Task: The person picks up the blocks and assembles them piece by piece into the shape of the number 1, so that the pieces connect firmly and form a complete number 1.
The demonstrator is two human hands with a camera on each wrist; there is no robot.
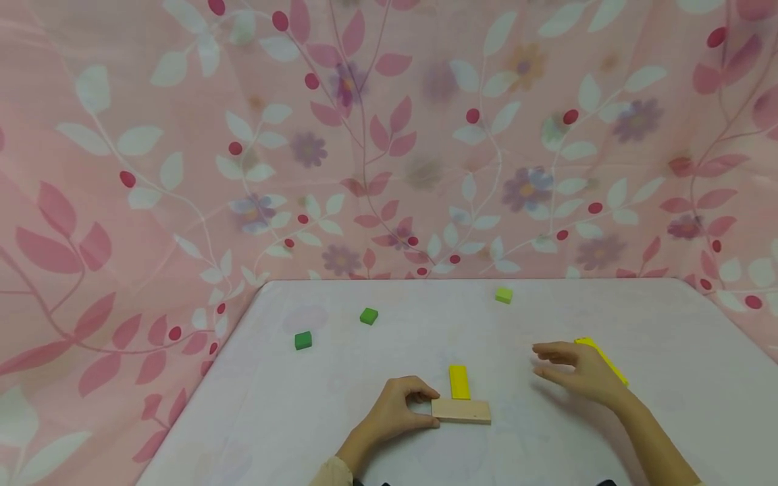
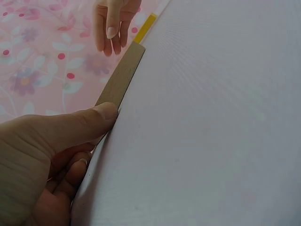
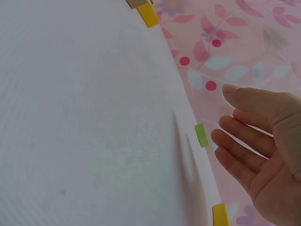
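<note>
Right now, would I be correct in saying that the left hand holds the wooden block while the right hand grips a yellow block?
Not quite: the right hand grips no block; the right wrist view shows it empty. The left hand does hold the wooden block.

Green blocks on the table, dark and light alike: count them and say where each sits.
3: one dark green block at the left, another dark green block farther back to its right, and a light green block farthest back. The right hand might hide more.
</note>
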